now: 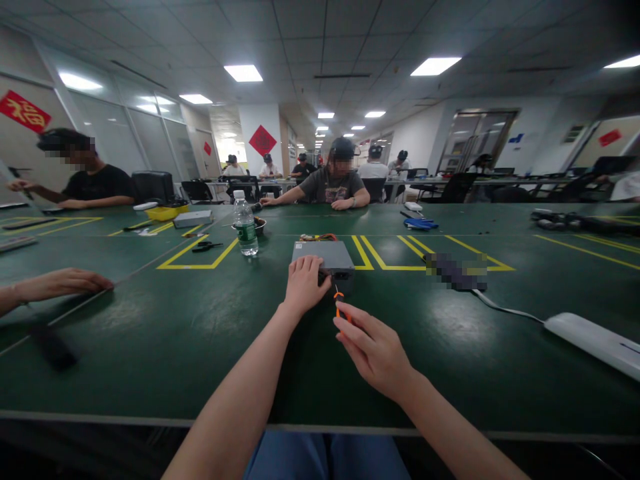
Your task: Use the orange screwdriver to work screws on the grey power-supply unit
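"Your right hand pinches the orange screwdriver; your left hand, fingers unclenched, steadies the grey metal box, centre frame."

"Screwdriving step, probably?"

"Likely; you next need to align squarely, then turn."

recessed rectangular light panels are shining from a grey tiled ceiling, while a pale column is bearing a red diamond-shaped sign. along the left side, glass-panelled partitions are running toward the rear; on the right, a metal-framed double door is standing in a white wall. a green table with yellow tape markings is spanning the foreground, and black chairs are standing beyond it, near a further row of tables in the rear.
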